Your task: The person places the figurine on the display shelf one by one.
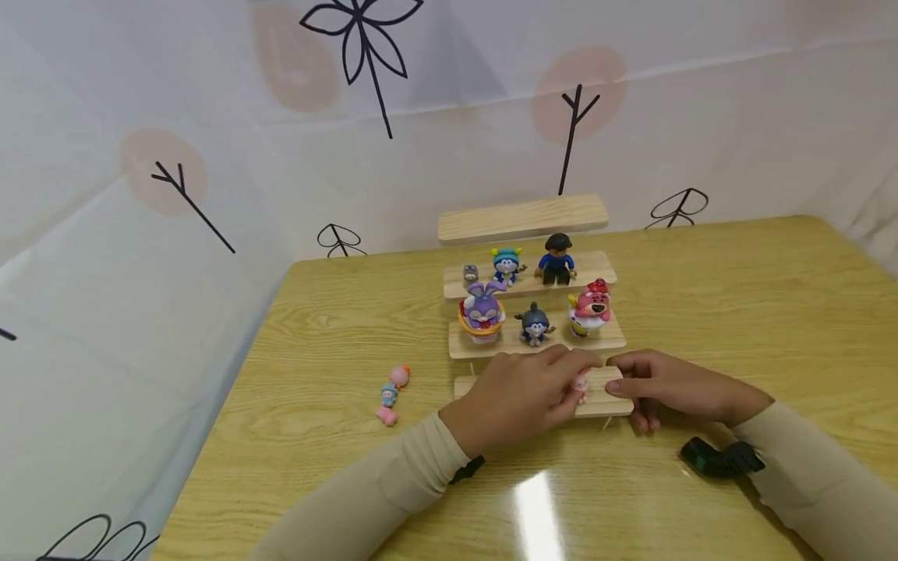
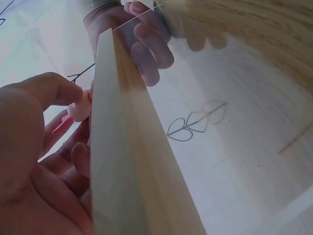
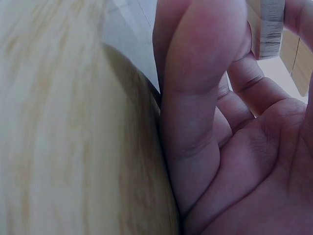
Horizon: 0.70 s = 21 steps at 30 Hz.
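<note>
My left hand point(image 1: 515, 393) reaches over the lowest board point(image 1: 606, 393) of a tiered wooden display stand. Between its thumb and fingers it pinches a small pink figurine point(image 1: 579, 387), close over that board; in the left wrist view the figurine point(image 2: 78, 110) is partly hidden by the thumb and the board's edge. My right hand point(image 1: 666, 382) grips the right end of the same board, thumb on top and other fingers around the end. In the right wrist view, the board's end point(image 3: 270, 29) shows between thumb and fingers.
On the middle board stand a purple rabbit figure point(image 1: 482, 312), a dark-hooded figure point(image 1: 535, 326) and a pink bear figure point(image 1: 591, 309). Higher up are a small grey figure point(image 1: 471, 273), a teal-hatted figure point(image 1: 506, 266) and a blue-shirted figure point(image 1: 557, 261). Small figurines point(image 1: 389, 395) lie left of the stand.
</note>
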Each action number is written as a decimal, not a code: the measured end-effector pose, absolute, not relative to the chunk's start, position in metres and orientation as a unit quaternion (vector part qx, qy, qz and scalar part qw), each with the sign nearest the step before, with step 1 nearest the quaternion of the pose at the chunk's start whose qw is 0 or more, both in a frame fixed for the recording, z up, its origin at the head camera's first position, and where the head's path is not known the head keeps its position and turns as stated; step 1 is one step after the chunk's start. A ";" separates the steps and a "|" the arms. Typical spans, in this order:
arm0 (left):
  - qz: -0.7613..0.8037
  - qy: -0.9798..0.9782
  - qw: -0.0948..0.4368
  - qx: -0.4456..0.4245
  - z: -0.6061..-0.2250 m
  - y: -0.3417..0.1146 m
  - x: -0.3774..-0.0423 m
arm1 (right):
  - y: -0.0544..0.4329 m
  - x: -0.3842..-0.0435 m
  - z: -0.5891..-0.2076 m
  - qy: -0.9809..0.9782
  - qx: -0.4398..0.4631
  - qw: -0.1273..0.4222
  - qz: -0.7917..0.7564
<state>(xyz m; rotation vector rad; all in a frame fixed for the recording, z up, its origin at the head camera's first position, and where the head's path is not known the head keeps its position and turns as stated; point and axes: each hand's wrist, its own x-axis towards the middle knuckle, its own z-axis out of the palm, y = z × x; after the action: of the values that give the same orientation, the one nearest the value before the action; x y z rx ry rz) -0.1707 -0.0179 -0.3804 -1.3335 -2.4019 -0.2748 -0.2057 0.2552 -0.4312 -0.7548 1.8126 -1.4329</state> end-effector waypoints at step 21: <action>-0.091 -0.860 0.170 -0.472 -0.378 -0.018 -0.169 | 0.256 -0.204 -0.429 0.711 -0.269 0.349 -0.548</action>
<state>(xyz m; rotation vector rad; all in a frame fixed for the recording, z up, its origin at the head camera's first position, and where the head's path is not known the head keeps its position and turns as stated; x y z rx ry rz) -0.1687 -0.0181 -0.3781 -1.3418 -2.4444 -0.2589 -0.2039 0.2563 -0.4287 -0.6976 1.8435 -1.4195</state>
